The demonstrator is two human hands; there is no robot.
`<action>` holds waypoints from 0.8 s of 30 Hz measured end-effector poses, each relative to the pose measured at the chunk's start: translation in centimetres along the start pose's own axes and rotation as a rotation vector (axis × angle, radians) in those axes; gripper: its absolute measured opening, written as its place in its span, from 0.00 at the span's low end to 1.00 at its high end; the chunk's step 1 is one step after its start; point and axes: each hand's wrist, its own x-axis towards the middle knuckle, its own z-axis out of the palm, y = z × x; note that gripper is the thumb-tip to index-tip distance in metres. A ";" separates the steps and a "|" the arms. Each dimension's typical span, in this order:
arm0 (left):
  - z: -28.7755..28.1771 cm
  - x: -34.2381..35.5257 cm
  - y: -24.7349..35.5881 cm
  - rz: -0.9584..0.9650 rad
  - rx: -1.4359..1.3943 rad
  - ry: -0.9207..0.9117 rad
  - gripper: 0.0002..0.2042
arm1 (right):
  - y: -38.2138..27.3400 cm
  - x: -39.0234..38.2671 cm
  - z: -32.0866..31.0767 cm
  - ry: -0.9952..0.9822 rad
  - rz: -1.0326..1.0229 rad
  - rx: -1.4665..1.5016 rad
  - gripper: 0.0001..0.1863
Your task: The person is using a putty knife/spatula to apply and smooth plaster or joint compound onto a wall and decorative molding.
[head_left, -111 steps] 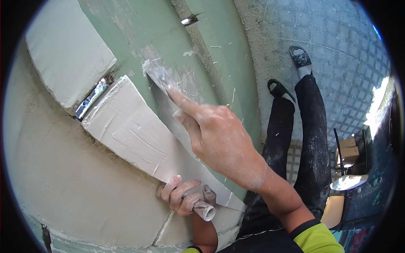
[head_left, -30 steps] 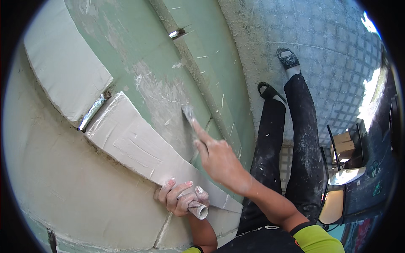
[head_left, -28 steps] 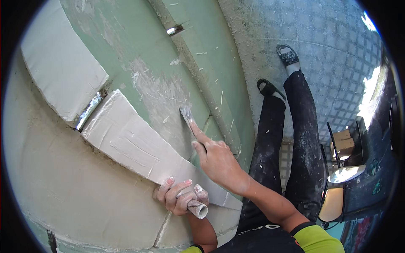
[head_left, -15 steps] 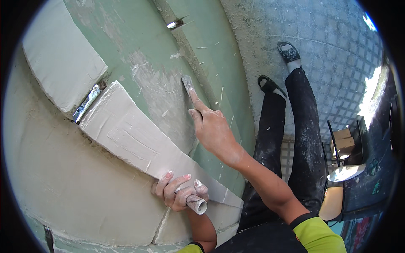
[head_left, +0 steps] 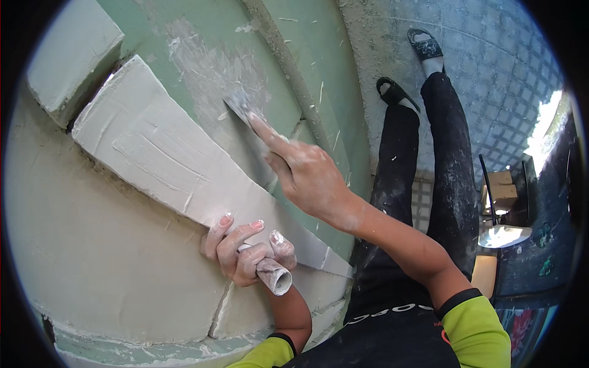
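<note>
My right hand [head_left: 313, 181] is closed on a putty knife [head_left: 239, 104], index finger along it, with the blade at a grey plaster smear [head_left: 196, 67] on a pale green board [head_left: 307, 49]. My left hand [head_left: 239, 248] is closed on a plaster-coated tube-like handle [head_left: 276, 275] at the lower edge of a long white plaster-coated strip [head_left: 147, 135]; what the handle belongs to is hidden. Both hands' fingers are dusted with plaster.
A second white slab [head_left: 70, 55] lies at upper left above a beige plastered surface [head_left: 104, 245]. My outstretched legs [head_left: 448, 159] and sandals [head_left: 422, 43] are on the tiled floor [head_left: 503, 73], with cardboard boxes [head_left: 500, 190] and dark metal-framed furniture [head_left: 521, 276] at the right.
The view has shifted, moving the boards up and left in the picture. My right hand with the knife has moved leftward over the smear. My left hand keeps its hold on the handle.
</note>
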 end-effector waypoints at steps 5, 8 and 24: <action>0.5 0.8 0.5 0.002 0.007 -0.021 0.12 | 8.0 -7.1 -1.6 -0.087 0.508 -0.153 0.26; 0.4 1.0 0.3 0.046 -0.025 0.022 0.12 | 7.6 -14.3 0.4 -0.118 0.455 0.050 0.25; 0.7 2.2 0.4 0.219 -0.124 0.129 0.07 | 9.9 -27.4 9.0 -0.163 0.650 0.139 0.27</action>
